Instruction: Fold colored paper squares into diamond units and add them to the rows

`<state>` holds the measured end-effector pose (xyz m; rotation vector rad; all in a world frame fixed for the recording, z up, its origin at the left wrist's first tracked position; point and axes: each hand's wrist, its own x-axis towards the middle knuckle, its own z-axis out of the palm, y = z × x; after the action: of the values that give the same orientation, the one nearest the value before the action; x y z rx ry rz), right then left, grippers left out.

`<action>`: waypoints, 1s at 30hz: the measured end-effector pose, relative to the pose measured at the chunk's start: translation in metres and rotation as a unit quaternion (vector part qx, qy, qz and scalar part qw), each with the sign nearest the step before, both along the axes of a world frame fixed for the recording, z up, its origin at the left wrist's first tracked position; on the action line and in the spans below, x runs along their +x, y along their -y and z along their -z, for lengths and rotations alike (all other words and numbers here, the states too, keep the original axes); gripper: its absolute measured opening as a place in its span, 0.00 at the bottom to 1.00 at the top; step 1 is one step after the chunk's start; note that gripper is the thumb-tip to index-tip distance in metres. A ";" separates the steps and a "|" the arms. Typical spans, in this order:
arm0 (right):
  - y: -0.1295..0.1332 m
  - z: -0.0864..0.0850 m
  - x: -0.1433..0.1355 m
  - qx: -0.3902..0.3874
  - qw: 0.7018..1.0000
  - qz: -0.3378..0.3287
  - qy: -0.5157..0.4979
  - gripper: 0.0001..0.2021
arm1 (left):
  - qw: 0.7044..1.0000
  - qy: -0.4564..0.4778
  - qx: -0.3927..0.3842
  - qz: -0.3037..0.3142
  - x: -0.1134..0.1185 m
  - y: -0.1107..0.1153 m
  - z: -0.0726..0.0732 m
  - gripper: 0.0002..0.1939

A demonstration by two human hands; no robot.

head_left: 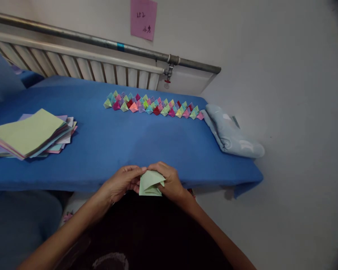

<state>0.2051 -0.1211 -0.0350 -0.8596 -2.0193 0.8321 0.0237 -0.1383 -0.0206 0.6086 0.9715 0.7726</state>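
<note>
A partly folded sheet of light green paper point(150, 182) is held up between both hands, just off the front edge of the blue-covered table. My left hand point(125, 180) pinches its upper left side between thumb and fingers. On the other side, my right hand point(169, 179) grips it, with some fingers tucked behind or under a raised flap and hidden. One fold of the paper stands open toward me. Further back, rows of small folded paper diamonds point(157, 108) in many colours lie on the table.
A stack of coloured paper sheets point(30, 131) lies at the left, pale yellow-green on top. A folded light blue cloth point(232, 133) rests at the right end of the blue tablecloth point(107, 150). Behind are a radiator point(92, 70), a metal pipe point(81, 38) and a pink note point(143, 18) on the wall.
</note>
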 end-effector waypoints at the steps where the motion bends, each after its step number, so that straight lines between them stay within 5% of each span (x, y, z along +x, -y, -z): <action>1: 0.000 0.000 0.001 0.006 1.000 -0.005 0.004 0.11 | 1.000 -0.001 -0.004 -0.003 0.000 0.000 -0.001 0.19; 7: 0.007 -0.005 0.001 -0.116 0.993 -0.015 0.009 0.20 | 0.999 -0.033 -0.006 -0.020 -0.003 -0.001 0.001 0.17; 13: 0.009 -0.006 0.020 -0.356 0.929 -0.036 -0.095 0.28 | 0.994 -0.086 0.047 -0.051 -0.008 -0.001 -0.004 0.17; 19: 0.001 -0.022 0.021 -0.375 0.910 0.044 -0.174 0.18 | 0.986 -0.107 0.123 -0.033 -0.010 0.002 -0.011 0.16; 23: 0.003 -0.032 0.004 -0.402 0.910 0.031 -0.100 0.12 | 0.982 -0.114 0.153 -0.004 -0.009 0.003 -0.011 0.15; 30: 0.004 -0.027 -0.002 -0.416 0.906 0.032 -0.075 0.15 | 0.967 -0.166 0.194 0.001 -0.006 0.005 -0.010 0.18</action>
<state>0.2029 -0.1250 -0.0081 -1.2529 -1.4555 1.7143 0.0181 -0.1429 -0.0104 1.1065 1.1315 0.8852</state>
